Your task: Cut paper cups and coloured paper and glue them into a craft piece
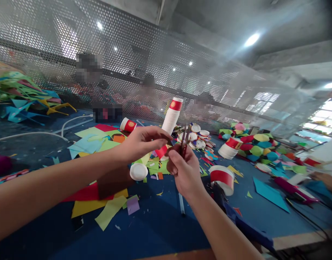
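My right hand [186, 169] is closed around dark scissors [184, 139], whose blades point up and look slightly parted. Close beside it on the left, my left hand [144, 142] has its thumb and fingers drawn together. Anything between those fingertips is too small to make out. Just below them shows a red and white piece [162, 151], partly hidden; I cannot tell whether the hand touches it. A white paper cup bottom [139, 172] lies under my left wrist. Behind my hands rises a tall stack of paper cups [171, 117], leaning right.
Coloured paper sheets [109, 213] and scraps cover the blue table [155, 242]. A glue gun [244, 227] lies right of my forearm, near a cut cup [222, 179]. Another person's hand [327, 182] is at far right near a purple glue gun [296, 189]. A perforated screen [128, 72] stands behind.
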A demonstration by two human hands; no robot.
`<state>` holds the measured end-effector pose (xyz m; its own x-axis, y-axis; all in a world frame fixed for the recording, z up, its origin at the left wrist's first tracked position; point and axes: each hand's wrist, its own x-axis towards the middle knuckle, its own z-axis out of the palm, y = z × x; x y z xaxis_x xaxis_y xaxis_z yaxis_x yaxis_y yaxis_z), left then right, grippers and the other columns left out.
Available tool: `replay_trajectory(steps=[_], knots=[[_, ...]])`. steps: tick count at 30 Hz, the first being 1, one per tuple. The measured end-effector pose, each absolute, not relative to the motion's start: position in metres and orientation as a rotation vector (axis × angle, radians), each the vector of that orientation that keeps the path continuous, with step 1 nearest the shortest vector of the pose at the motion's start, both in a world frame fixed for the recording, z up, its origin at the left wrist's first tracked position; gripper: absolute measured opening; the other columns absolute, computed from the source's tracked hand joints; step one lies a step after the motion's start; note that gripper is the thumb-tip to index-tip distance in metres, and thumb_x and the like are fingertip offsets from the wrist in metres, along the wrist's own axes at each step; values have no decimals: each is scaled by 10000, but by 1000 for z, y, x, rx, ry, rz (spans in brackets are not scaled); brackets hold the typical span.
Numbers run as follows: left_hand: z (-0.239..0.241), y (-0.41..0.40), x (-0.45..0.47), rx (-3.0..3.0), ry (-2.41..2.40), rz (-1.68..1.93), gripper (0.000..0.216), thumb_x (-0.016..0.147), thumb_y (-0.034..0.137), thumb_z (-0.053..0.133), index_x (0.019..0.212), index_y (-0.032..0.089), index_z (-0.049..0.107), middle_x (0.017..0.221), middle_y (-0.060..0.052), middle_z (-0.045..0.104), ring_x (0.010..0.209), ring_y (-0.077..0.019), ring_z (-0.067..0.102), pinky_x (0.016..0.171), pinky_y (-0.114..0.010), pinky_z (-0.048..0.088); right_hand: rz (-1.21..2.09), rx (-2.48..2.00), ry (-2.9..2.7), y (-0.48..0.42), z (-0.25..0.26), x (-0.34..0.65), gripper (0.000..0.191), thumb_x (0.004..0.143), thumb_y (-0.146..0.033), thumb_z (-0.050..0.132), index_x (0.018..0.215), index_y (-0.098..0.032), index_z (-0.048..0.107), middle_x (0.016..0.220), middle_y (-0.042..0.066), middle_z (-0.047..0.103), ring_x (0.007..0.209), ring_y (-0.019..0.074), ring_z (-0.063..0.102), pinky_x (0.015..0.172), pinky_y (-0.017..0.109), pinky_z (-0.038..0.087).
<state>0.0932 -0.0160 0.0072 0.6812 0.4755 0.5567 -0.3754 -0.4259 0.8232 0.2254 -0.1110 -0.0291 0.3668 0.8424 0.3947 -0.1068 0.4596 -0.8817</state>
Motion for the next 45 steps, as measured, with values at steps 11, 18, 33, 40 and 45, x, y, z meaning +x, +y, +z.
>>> replay_trajectory(steps=[11, 18, 33, 40, 45], knots=[[5, -17, 97, 1677, 260, 851, 185, 752, 297, 643, 810, 196, 499, 712, 31, 610, 665, -125, 623, 595, -242, 458, 600, -948, -914, -108, -24, 233, 242, 748, -363, 758, 908, -224, 640, 531, -110, 429, 360, 32, 237, 362, 229, 191], [-3, -15, 99, 1850, 366, 491, 141, 638, 247, 771, 630, 150, 669, 612, 11, 617, 580, -109, 521, 554, -237, 359, 537, -927, -910, -115, -16, 236, 271, 716, -375, 789, 917, -233, 678, 665, -55, 598, 396, 31, 283, 391, 238, 246], [12, -21, 96, 1462, 406, 710, 187, 763, 268, 731, 756, 170, 571, 670, 26, 634, 618, -92, 599, 648, -240, 481, 396, -923, -863, -114, -24, 232, 325, 857, -580, 626, 820, -258, 632, 457, -93, 363, 382, 81, 270, 413, 278, 325], [13, -16, 96, 1360, 370, 823, 164, 754, 256, 715, 831, 142, 626, 765, -25, 679, 734, -130, 664, 665, -234, 504, 291, -944, -805, -115, -26, 234, 277, 855, -538, 654, 896, -268, 611, 509, -92, 354, 441, 96, 313, 465, 270, 378], [20, -18, 91, 1361, 340, 890, 201, 748, 299, 687, 881, 157, 632, 822, -26, 690, 762, -138, 655, 647, -239, 480, 492, -925, -936, -112, -30, 233, 333, 843, -572, 649, 849, -244, 594, 574, -73, 471, 417, 63, 314, 407, 239, 319]])
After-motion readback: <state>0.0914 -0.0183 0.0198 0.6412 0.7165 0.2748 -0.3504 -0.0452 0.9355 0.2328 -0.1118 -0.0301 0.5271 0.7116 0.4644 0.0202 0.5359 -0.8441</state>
